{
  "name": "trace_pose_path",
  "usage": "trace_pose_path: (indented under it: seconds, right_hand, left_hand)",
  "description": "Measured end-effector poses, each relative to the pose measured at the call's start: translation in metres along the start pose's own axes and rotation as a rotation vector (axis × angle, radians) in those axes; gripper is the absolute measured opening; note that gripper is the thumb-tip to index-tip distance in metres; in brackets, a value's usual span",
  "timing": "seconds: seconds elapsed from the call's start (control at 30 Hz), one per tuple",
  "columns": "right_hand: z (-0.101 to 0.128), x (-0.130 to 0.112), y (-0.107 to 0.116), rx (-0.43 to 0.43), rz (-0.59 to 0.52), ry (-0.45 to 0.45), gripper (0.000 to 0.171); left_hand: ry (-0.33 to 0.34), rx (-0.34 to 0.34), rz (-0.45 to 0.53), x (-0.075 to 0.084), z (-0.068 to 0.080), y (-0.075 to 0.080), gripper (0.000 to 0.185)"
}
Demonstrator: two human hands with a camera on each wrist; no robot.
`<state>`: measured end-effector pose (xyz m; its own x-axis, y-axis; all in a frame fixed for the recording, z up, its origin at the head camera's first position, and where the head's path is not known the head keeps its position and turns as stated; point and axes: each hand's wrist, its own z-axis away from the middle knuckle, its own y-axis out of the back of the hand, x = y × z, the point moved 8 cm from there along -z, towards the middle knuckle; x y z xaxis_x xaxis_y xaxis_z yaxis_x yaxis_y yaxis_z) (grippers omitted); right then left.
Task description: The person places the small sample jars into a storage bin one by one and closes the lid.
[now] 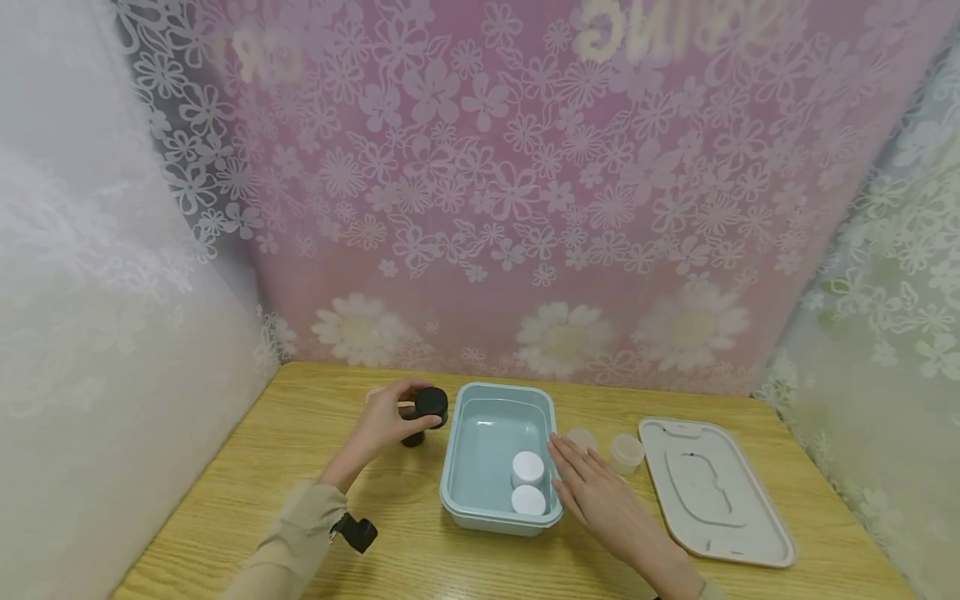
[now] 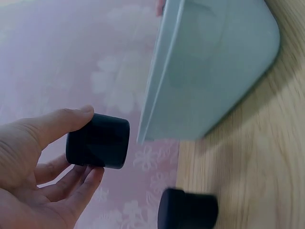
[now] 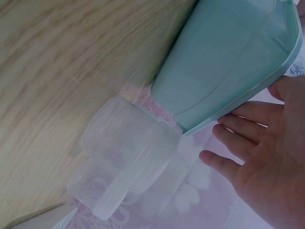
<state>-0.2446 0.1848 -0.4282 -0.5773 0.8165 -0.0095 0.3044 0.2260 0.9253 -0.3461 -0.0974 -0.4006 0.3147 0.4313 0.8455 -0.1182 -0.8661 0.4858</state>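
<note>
the left hand (image 1: 386, 421) pinches a small black jar (image 1: 431, 404) just left of the pale blue tub (image 1: 459, 467), above a second black jar (image 1: 412, 438) standing on the bench (image 1: 300, 467). the right hand (image 1: 592, 492) lies flat with straight fingers against the tub's right rim. two white-capped jars (image 1: 528, 483) already sit inside; two translucent jars (image 1: 611, 448) wait outside (apparently about halfway). a white lid (image 1: 712, 492) lies right; floral curtains surround.
</note>
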Motion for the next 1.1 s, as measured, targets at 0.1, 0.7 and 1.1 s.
trace_pose_path:
  seconds: [0.1,0.7,1.1]
  right_hand:
    - [0.0,0.0,0.0,0.0,0.004,-0.001,0.056]
    - [-0.001,-0.003,0.0,0.025,0.018,0.018,0.055]
    - [-0.001,0.0,-0.002,0.012,0.013,0.012,0.056]
  left_hand:
    - [-0.013,-0.015,0.011,0.008,-0.003,-0.01,0.053]
    - [-0.117,-0.113,-0.006,0.03,-0.009,-0.075,0.048]
    - [-0.133,-0.129,-0.141,0.031,-0.016,-0.104,0.048]
